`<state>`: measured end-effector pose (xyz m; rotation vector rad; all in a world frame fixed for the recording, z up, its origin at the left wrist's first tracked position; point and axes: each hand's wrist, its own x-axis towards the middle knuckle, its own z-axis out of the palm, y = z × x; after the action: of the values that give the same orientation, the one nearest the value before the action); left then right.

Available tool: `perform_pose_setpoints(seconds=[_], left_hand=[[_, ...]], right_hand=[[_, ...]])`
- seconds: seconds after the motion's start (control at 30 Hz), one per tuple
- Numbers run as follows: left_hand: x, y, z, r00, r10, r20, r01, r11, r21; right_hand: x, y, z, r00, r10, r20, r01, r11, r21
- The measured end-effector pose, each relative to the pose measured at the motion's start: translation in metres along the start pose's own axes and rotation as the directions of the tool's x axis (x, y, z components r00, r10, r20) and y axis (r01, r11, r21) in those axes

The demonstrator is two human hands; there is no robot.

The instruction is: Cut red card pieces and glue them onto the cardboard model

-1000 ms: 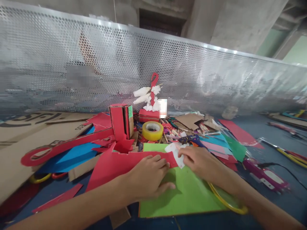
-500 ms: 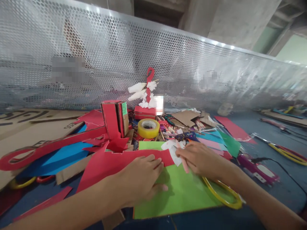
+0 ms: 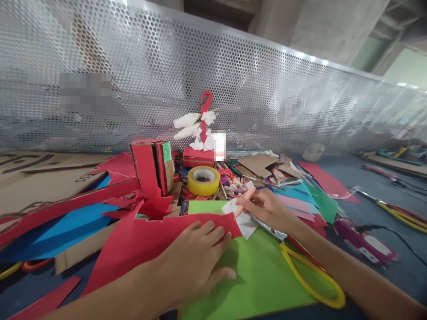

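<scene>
My left hand (image 3: 196,260) lies flat with fingers spread on a red paper strip (image 3: 160,233), pressing it down over a green sheet (image 3: 263,275). Beside it, my right hand (image 3: 263,208) is closed round a thin pink stick, perhaps a pencil (image 3: 246,196), whose tip points up and to the left. That hand hovers over a white paper scrap (image 3: 243,220) lying at the end of the red strip.
A yellow tape roll (image 3: 203,180) sits behind the green sheet. A red cardboard box (image 3: 150,166) stands at the left, a red and white paper figure (image 3: 202,133) behind. Yellow-handled scissors (image 3: 313,280) lie right. A purple glue gun (image 3: 363,242) lies far right. A perforated metal screen (image 3: 267,89) closes the back.
My right hand has lifted off the white scrap and moved slightly back, now holding the pink stick up. My left hand stays pressed on the red strip. The view has shifted closer.
</scene>
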<state>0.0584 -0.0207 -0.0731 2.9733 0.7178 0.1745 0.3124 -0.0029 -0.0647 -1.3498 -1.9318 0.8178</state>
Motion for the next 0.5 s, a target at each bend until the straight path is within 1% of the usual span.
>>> perform_pose_setpoints(seconds=[0.07, 0.23, 0.37, 0.5], left_hand=[[0.0001, -0.0025, 0.0027, 1.000, 0.011, -0.018, -0.012, 1.000, -0.014], [-0.0013, -0.0071, 0.0086, 0.999, 0.018, -0.048, -0.019, 0.999, -0.034], [-0.0020, -0.0084, 0.0083, 0.999, 0.021, -0.041, -0.024, 0.998, -0.055], [-0.0014, -0.0094, 0.0073, 0.999, 0.019, -0.050, -0.022, 0.997, -0.068]], right_hand=[[-0.0030, -0.0002, -0.0015, 1.000, 0.009, 0.000, -0.009, 0.999, -0.034], [-0.0044, -0.0020, -0.0015, 0.999, -0.043, 0.002, 0.043, 0.992, -0.119], [-0.0043, -0.0007, -0.0013, 0.997, -0.072, -0.012, 0.068, 0.978, -0.195], [-0.0051, -0.0017, -0.0025, 0.997, -0.081, -0.015, 0.076, 0.970, -0.232]])
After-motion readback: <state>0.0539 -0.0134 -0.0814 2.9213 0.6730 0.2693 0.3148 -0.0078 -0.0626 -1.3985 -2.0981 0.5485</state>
